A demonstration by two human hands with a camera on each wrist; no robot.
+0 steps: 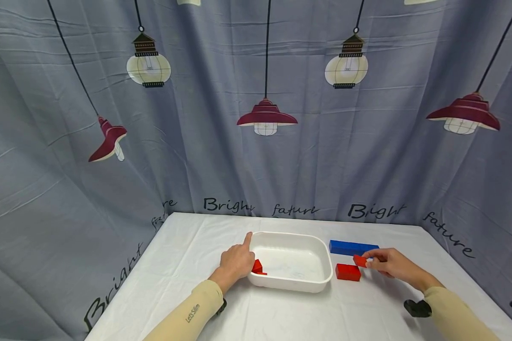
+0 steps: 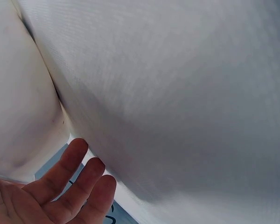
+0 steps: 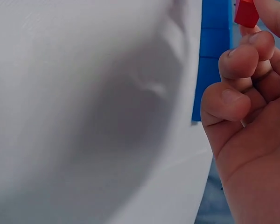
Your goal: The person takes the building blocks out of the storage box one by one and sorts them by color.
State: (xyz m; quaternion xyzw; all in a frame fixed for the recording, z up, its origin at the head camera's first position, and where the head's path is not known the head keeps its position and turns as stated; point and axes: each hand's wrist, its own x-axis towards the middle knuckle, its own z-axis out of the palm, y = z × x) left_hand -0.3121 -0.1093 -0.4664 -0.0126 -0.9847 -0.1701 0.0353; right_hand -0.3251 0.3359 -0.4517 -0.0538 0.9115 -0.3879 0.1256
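Observation:
A white plastic basin [image 1: 290, 283] stands on the table, with small red blocks [image 1: 257, 266] inside at its left end. My left hand [image 1: 237, 261] rests against the basin's left side, index finger stretched along the rim. In the left wrist view, the other fingers [image 2: 77, 186] extend loosely beside the basin's outer wall [image 2: 23, 107]; the thumb is hidden. To the right of the basin, my right hand [image 1: 390, 263] pinches a small red block [image 1: 359, 261] between thumb and fingertip. The right wrist view shows this red block [image 3: 246, 13] at the top edge.
A larger red block [image 1: 347, 272] lies right of the basin, just nearer than the pinched one. Behind it lies a long blue bar [image 1: 352, 247], with seams across it in the right wrist view. A grey curtain [image 1: 256, 170] surrounds the white-covered table [image 1: 187, 237].

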